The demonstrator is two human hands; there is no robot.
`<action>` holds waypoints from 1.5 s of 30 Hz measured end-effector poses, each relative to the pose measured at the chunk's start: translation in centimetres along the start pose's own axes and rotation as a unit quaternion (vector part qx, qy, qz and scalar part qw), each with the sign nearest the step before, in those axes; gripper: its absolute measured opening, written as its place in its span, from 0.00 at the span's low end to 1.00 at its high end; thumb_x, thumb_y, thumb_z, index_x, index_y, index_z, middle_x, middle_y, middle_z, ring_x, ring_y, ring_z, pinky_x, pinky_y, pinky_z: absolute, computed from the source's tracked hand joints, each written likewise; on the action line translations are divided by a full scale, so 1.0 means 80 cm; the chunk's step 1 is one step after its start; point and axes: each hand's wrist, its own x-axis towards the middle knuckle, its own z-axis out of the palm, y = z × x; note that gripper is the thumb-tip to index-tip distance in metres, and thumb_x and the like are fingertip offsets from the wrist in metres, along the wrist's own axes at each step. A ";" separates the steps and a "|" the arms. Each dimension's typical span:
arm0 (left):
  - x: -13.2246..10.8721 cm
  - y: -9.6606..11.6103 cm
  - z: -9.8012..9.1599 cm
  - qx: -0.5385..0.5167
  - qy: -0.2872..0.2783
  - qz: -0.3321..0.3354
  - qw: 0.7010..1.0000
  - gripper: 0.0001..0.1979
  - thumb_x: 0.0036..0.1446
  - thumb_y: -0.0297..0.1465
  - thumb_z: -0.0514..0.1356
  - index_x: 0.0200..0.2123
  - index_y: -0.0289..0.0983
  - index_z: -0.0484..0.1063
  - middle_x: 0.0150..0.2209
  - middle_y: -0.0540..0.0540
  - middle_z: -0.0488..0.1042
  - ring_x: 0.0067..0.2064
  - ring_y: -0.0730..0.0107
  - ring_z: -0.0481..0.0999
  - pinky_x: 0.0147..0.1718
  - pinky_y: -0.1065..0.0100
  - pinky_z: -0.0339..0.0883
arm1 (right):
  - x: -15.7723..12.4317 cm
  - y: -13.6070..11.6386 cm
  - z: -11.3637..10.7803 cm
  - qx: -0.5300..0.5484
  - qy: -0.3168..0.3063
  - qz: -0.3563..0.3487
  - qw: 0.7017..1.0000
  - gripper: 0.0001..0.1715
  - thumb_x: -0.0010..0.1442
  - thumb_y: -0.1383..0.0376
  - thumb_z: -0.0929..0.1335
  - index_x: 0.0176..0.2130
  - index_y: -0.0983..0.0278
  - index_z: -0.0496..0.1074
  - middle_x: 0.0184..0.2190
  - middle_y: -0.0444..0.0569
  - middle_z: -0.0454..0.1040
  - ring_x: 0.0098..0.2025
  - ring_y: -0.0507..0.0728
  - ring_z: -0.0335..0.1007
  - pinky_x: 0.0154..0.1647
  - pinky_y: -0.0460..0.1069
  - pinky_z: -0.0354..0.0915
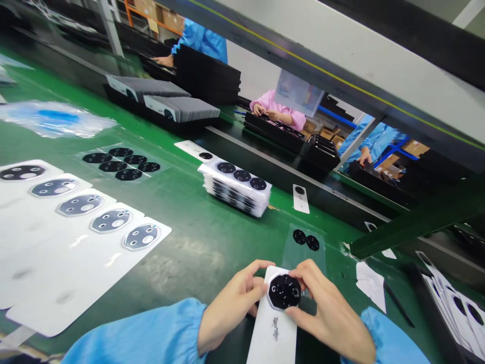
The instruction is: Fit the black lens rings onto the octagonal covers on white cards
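A white phone back cover (270,346) with dark lettering lies in front of me, its lower end cut off by the frame. On its octagonal camera ring sits a black camera lens cover (283,291) marked with a "G". My left hand (229,306) grips the back cover's left edge, thumb close to the ring. Thumb and fingers of my right hand (329,308) close around the right rim of the lens cover. Just beyond is a clear film sheet (306,260) bearing two black lens covers; whether the lens cover lies fully flat cannot be made out.
White back covers (94,268) overlap at left, near a film sheet of several lens covers (123,164). A stack of lens sheets (235,189) stands mid-bench. A green post (401,230), paper scrap (371,285) and black tray (428,288) are right. Co-workers sit across the line.
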 end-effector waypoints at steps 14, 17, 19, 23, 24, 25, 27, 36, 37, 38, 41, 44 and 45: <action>-0.001 0.000 0.001 -0.011 -0.002 0.010 1.000 0.20 0.53 0.36 0.56 0.49 0.37 0.60 0.32 0.47 0.76 0.32 0.66 0.77 0.28 0.70 0.67 | 0.006 -0.005 0.011 -0.023 -0.020 -0.011 0.999 0.21 0.51 0.72 0.66 0.43 0.58 0.60 0.38 0.47 0.61 0.40 0.58 0.64 0.40 0.54 0.66; -0.001 -0.001 0.000 -0.010 0.004 0.005 1.000 0.19 0.53 0.35 0.56 0.49 0.37 0.60 0.32 0.47 0.76 0.31 0.67 0.77 0.27 0.71 0.67 | 0.006 -0.004 0.013 -0.021 -0.013 -0.013 1.000 0.20 0.50 0.72 0.66 0.43 0.58 0.60 0.38 0.47 0.62 0.41 0.58 0.64 0.40 0.54 0.66; -0.002 -0.001 0.000 -0.006 0.005 0.004 1.000 0.19 0.53 0.35 0.56 0.48 0.38 0.60 0.32 0.47 0.75 0.32 0.66 0.77 0.27 0.71 0.66 | 0.007 -0.003 0.013 -0.021 -0.013 -0.008 1.000 0.19 0.50 0.72 0.66 0.42 0.59 0.60 0.38 0.47 0.62 0.41 0.58 0.64 0.41 0.54 0.66; -0.001 0.000 0.000 -0.003 0.003 0.006 1.000 0.18 0.53 0.33 0.55 0.48 0.37 0.60 0.31 0.48 0.75 0.32 0.66 0.76 0.28 0.70 0.67 | 0.007 -0.001 0.015 -0.015 -0.017 -0.006 1.000 0.19 0.50 0.71 0.67 0.42 0.59 0.59 0.38 0.47 0.62 0.40 0.58 0.64 0.41 0.54 0.66; -0.001 0.000 0.000 -0.003 0.004 0.008 1.000 0.18 0.53 0.32 0.54 0.48 0.37 0.60 0.31 0.48 0.75 0.32 0.67 0.76 0.28 0.70 0.67 | 0.007 -0.001 0.015 -0.014 -0.017 -0.006 1.000 0.19 0.51 0.71 0.67 0.42 0.59 0.59 0.38 0.46 0.62 0.40 0.58 0.64 0.41 0.54 0.65; -0.001 0.000 0.000 -0.002 0.004 0.008 1.000 0.18 0.53 0.32 0.54 0.48 0.37 0.60 0.31 0.48 0.75 0.31 0.67 0.76 0.28 0.69 0.67 | 0.007 0.000 0.015 -0.014 -0.018 -0.005 1.000 0.19 0.51 0.71 0.67 0.42 0.59 0.60 0.38 0.46 0.62 0.40 0.58 0.64 0.41 0.54 0.65; -0.001 0.000 0.000 -0.001 0.006 0.009 1.000 0.18 0.53 0.31 0.54 0.48 0.37 0.59 0.31 0.48 0.75 0.32 0.67 0.76 0.29 0.69 0.67 | 0.007 0.000 0.015 -0.014 -0.016 -0.003 1.000 0.18 0.51 0.71 0.67 0.41 0.59 0.60 0.38 0.46 0.62 0.40 0.58 0.64 0.40 0.53 0.65; 0.000 0.002 0.001 -0.007 -0.006 0.009 1.000 0.19 0.53 0.33 0.55 0.48 0.36 0.58 0.31 0.47 0.75 0.30 0.68 0.75 0.28 0.69 0.66 | 0.009 -0.003 0.011 0.008 -0.011 -0.014 1.000 0.19 0.48 0.73 0.65 0.39 0.60 0.59 0.35 0.45 0.60 0.35 0.55 0.62 0.34 0.50 0.64; -0.001 0.001 0.001 -0.006 -0.005 0.012 1.000 0.19 0.53 0.33 0.55 0.49 0.36 0.58 0.31 0.47 0.75 0.30 0.68 0.75 0.28 0.69 0.66 | 0.009 -0.003 0.011 0.010 -0.008 -0.013 1.000 0.19 0.47 0.73 0.65 0.39 0.60 0.58 0.35 0.45 0.60 0.34 0.55 0.62 0.34 0.50 0.64; -0.001 0.001 0.001 -0.005 -0.004 0.015 1.000 0.19 0.53 0.34 0.55 0.49 0.36 0.58 0.31 0.47 0.75 0.30 0.67 0.75 0.28 0.69 0.66 | 0.008 -0.003 0.012 0.012 -0.003 -0.011 1.000 0.19 0.47 0.73 0.65 0.39 0.60 0.58 0.35 0.45 0.60 0.34 0.55 0.62 0.33 0.50 0.64; 0.000 -0.003 -0.001 -0.003 -0.007 0.023 1.000 0.19 0.54 0.34 0.55 0.49 0.36 0.58 0.32 0.46 0.75 0.31 0.67 0.75 0.29 0.69 0.66 | 0.007 -0.001 0.013 0.015 0.011 -0.007 1.000 0.19 0.47 0.72 0.66 0.38 0.59 0.57 0.34 0.44 0.60 0.32 0.54 0.61 0.32 0.50 0.64; 0.001 -0.005 -0.002 -0.001 -0.012 0.027 1.000 0.19 0.54 0.35 0.55 0.49 0.36 0.58 0.32 0.46 0.75 0.30 0.68 0.74 0.29 0.68 0.66 | 0.007 0.000 0.014 0.018 0.012 -0.015 1.000 0.18 0.49 0.72 0.65 0.39 0.59 0.57 0.35 0.45 0.59 0.34 0.54 0.61 0.34 0.50 0.64; 0.001 -0.005 -0.002 0.001 -0.013 0.029 1.000 0.20 0.55 0.35 0.55 0.49 0.36 0.58 0.32 0.46 0.75 0.30 0.68 0.74 0.28 0.69 0.65 | 0.007 0.000 0.015 0.018 0.010 -0.018 1.000 0.18 0.49 0.73 0.65 0.39 0.59 0.57 0.35 0.45 0.59 0.35 0.55 0.61 0.35 0.50 0.63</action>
